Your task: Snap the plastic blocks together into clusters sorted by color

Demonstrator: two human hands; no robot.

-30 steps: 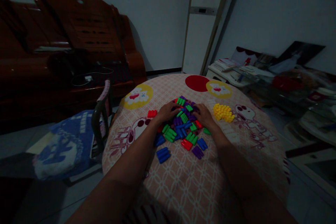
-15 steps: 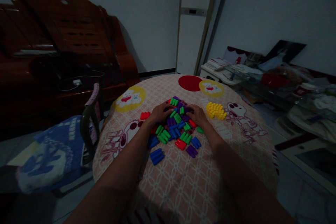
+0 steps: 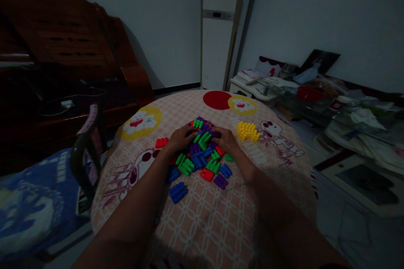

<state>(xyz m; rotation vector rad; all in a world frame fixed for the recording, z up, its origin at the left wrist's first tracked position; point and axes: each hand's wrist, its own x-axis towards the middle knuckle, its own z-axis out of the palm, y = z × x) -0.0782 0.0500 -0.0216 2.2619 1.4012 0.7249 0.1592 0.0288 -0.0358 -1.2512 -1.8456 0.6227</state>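
Round table (image 3: 205, 218), pale patterned cloth, yellow and red circles printed near far edge. Pile of red, green, blue and purple blocks (image 3: 199, 157) mid-table. Left hand (image 3: 180, 138) at pile's left side, right hand (image 3: 227, 139) at its right; hands apart, fingers curved inward, grip on any block unclear. Yellow blocks (image 3: 248, 131) clustered right of right hand. Room dim: wooden bench (image 3: 72, 50) left, tall white cabinet-like unit (image 3: 217, 46) at far wall, cluttered glass shelf (image 3: 303, 96) right.
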